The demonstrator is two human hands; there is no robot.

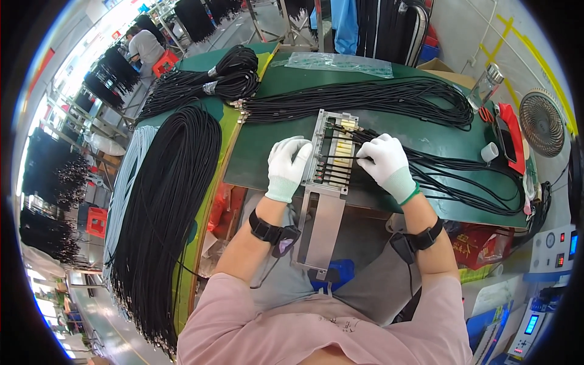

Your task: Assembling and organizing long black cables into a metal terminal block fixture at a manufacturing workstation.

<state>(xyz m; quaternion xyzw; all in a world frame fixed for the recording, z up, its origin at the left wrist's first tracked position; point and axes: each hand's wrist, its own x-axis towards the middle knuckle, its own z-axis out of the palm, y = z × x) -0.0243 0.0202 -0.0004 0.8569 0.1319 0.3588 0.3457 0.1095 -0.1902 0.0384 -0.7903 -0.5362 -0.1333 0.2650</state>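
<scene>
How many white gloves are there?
2. One glove is on the left hand, beside the metal frame. The other glove is on the right hand, beside the black cables. Others could be hidden.

From my end I'm seeing an evenly bright scene, with white light blowing out along the left rim. The green tabletop (248,156) is carrying only soft shadows, the clear plastic bag (338,62) is catching pale glare, and the metal fixture (342,149) is reading fairly sharp. Fisheye distortion is bowing straight edges, and blue fringing is tinting the black border.
</scene>
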